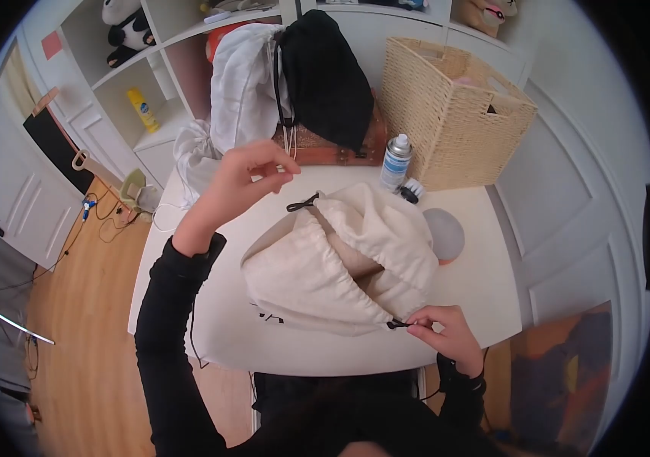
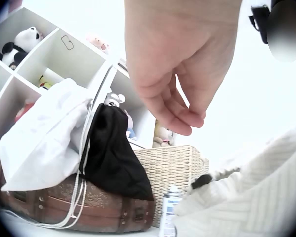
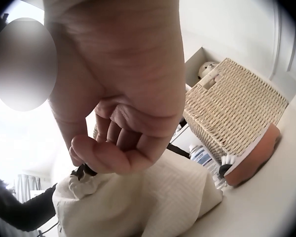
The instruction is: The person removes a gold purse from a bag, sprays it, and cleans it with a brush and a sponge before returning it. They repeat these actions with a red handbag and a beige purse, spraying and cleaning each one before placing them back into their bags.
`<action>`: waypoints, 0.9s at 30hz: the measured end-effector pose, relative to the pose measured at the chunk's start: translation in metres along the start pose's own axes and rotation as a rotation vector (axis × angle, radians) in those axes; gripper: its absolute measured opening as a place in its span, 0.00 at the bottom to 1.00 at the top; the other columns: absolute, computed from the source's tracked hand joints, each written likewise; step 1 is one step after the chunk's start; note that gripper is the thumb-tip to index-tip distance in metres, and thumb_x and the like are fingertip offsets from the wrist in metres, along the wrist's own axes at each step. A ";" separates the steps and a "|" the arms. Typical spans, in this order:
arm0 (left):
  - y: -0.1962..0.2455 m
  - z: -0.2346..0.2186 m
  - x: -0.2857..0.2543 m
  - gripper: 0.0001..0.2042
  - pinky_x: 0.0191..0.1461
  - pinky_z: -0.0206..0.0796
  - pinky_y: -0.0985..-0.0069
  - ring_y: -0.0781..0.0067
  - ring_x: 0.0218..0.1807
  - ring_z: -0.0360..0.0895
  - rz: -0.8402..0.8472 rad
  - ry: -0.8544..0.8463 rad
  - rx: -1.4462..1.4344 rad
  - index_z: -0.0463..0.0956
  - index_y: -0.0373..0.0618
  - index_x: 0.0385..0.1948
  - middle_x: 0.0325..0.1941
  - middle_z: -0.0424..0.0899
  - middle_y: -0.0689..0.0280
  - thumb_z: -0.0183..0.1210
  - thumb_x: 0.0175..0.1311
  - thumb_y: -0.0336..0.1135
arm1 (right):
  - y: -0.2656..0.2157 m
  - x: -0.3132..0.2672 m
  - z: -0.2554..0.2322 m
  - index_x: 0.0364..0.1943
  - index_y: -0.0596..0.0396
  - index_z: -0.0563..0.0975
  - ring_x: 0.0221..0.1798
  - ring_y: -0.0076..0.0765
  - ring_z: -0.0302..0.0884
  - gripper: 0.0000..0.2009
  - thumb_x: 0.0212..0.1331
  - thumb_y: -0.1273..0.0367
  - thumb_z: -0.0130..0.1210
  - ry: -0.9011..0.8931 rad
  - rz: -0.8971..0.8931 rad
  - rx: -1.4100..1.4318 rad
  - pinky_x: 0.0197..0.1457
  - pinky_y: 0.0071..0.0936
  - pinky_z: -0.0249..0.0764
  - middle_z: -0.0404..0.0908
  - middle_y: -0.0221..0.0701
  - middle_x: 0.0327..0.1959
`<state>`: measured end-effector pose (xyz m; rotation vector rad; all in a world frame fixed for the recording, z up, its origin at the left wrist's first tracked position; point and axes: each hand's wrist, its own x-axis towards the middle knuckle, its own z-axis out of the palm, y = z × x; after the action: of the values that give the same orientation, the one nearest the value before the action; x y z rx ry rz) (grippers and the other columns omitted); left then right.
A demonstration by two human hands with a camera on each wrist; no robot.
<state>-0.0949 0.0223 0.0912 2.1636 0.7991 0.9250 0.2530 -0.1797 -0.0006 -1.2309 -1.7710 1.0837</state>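
A cream drawstring bag (image 1: 317,263) lies bunched on the white table (image 1: 485,305), its mouth gathered. My right hand (image 1: 415,323) pinches the black cord (image 1: 396,324) at the bag's near corner; in the right wrist view the fingers (image 3: 108,155) curl around that cord (image 3: 87,171) above the bag (image 3: 153,202). My left hand (image 1: 283,169) hovers above the bag's far end, fingers loosely bent together. It holds nothing in the left wrist view, where the hand (image 2: 187,121) hangs apart from the other black cord end (image 2: 202,181), which lies on the bag (image 1: 302,203).
Behind the bag stand a spray can (image 1: 396,161), a small brush (image 1: 410,190) and a wicker basket (image 1: 454,114). A wooden chest (image 1: 332,152) carries a white bag (image 1: 245,84) and a black bag (image 1: 325,76). A round grey-orange object (image 1: 444,236) lies at the right. Shelves hold plush toys.
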 end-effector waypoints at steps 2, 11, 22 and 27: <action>0.003 0.002 0.001 0.10 0.37 0.70 0.83 0.81 0.33 0.76 -0.160 -0.204 0.010 0.78 0.40 0.46 0.38 0.78 0.66 0.60 0.64 0.26 | -0.002 -0.004 -0.001 0.37 0.61 0.82 0.22 0.17 0.66 0.05 0.56 0.76 0.64 -0.019 -0.030 0.007 0.27 0.18 0.65 0.77 0.27 0.22; -0.012 0.046 0.003 0.15 0.45 0.70 0.61 0.48 0.40 0.79 -0.023 -0.296 0.381 0.77 0.44 0.48 0.36 0.84 0.59 0.57 0.66 0.42 | -0.005 -0.013 0.016 0.36 0.61 0.81 0.22 0.18 0.67 0.05 0.57 0.76 0.63 0.013 -0.028 0.060 0.27 0.19 0.64 0.77 0.28 0.22; -0.002 -0.024 -0.003 0.11 0.28 0.66 0.81 0.81 0.19 0.73 -0.257 -0.284 0.029 0.79 0.37 0.48 0.19 0.78 0.66 0.48 0.71 0.26 | -0.001 -0.016 -0.007 0.34 0.61 0.81 0.22 0.17 0.66 0.04 0.56 0.76 0.63 0.183 -0.014 -0.035 0.27 0.18 0.64 0.76 0.25 0.21; -0.021 -0.041 -0.019 0.10 0.22 0.60 0.81 0.83 0.18 0.69 -0.237 -0.057 0.163 0.78 0.36 0.43 0.18 0.74 0.69 0.46 0.73 0.28 | -0.007 -0.012 -0.011 0.32 0.60 0.82 0.21 0.18 0.67 0.02 0.56 0.77 0.62 0.188 0.014 -0.120 0.26 0.19 0.64 0.76 0.27 0.19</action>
<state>-0.1436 0.0342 0.0910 2.1627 1.1084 0.6955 0.2636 -0.1895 0.0085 -1.3720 -1.7053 0.8496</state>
